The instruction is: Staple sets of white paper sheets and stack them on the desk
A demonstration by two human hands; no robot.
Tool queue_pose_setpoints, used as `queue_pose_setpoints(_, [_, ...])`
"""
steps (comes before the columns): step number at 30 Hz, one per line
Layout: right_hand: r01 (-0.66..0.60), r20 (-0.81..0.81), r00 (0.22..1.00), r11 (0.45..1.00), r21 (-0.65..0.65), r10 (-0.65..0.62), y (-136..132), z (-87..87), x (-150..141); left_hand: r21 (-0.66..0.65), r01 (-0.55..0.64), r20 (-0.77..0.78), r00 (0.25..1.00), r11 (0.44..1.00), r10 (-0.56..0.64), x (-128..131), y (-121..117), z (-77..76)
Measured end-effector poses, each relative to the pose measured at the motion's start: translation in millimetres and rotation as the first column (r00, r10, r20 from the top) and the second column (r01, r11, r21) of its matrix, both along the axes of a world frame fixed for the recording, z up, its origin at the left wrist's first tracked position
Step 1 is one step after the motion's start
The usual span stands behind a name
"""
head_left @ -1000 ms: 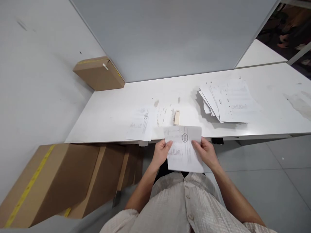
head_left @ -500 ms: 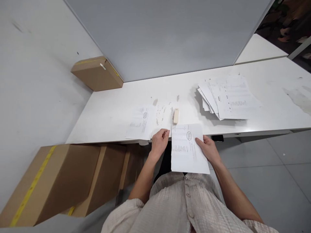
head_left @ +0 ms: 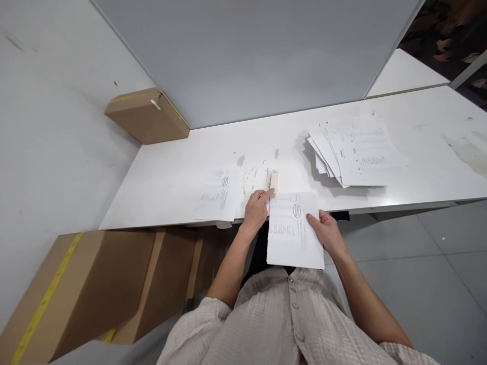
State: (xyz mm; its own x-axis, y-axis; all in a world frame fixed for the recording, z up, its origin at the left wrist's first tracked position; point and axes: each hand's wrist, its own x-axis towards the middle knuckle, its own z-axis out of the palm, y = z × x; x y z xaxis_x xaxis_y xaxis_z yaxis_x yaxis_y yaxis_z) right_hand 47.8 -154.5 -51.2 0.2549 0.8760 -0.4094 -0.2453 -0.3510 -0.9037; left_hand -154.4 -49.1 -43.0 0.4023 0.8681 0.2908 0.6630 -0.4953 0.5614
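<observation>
My right hand grips the right edge of a printed sheet that hangs over the front edge of the white table. My left hand has let go of the sheet and stretches forward over the table, its fingers apart and the fingertips just short of a small cream stapler. Another printed sheet lies flat to the left of that hand.
A fanned pile of printed papers lies on the table to the right. A brown cardboard box sits in the far left corner against the grey partition. Larger cardboard boxes stand on the floor at the lower left.
My left hand released the sheet and moved forward and right toward the stapler. The right hand now holds the sheet alone, lower on the table edge.
</observation>
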Motion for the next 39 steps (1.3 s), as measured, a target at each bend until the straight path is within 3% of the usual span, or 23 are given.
queue_pose_setpoints(8, [0.021,-0.032,0.999,1.000,-0.006,-0.021,1,0.4,-1,0.056,-0.003,-0.093,0.996,0.998,0.008,1,0,-3.5])
queue_pose_setpoints(15, [0.009,0.000,1.000,1.000,0.012,-0.009,2,-4.1,-1,0.047,0.003,-0.068,0.998,0.999,0.000,3,1,-2.4])
queue_pose_setpoints(20, [-0.030,0.028,0.999,1.000,0.000,0.030,-6,3.8,3,-0.048,0.017,0.090,0.996,0.999,-0.013,-2,-10,8.1])
queue_pose_setpoints(22, [-0.080,0.049,0.996,0.997,-0.006,0.080,-14,12.5,7,-0.162,-0.038,0.220,0.973,0.986,0.073,-8,-23,14.4])
queue_pose_setpoints(25, [-0.095,0.073,0.993,0.994,0.049,0.092,-24,26.7,10,-0.458,-0.077,0.404,0.869,0.885,0.285,-18,-48,24.3])
queue_pose_setpoints(27, [-0.059,0.097,0.994,0.992,0.113,0.048,-24,34.2,5,-0.623,0.060,0.493,0.804,0.780,0.333,-23,-63,31.0])
queue_pose_setpoints(29, [-0.029,0.121,0.993,0.985,0.169,0.008,-18,39.0,-7,-0.691,0.200,0.549,0.770,0.695,0.324,-29,-73,37.5])
queue_pose_setpoints(31, [-0.045,0.111,0.994,0.977,0.207,0.022,-8,41.4,-22,-0.708,0.225,0.556,0.762,0.670,0.331,-36,-75,43.5])
queue_pose_setpoints(35, [-0.174,0.055,0.985,0.952,0.252,0.166,11,43.1,-44,-0.682,-0.031,0.462,0.756,0.731,0.464,-65,-52,56.6])
queue_pose_setpoints(39, [-0.204,0.084,0.978,0.947,0.246,0.189,11,43.7,-35,-0.562,-0.270,0.406,0.733,0.782,0.546,-114,0,68.4])
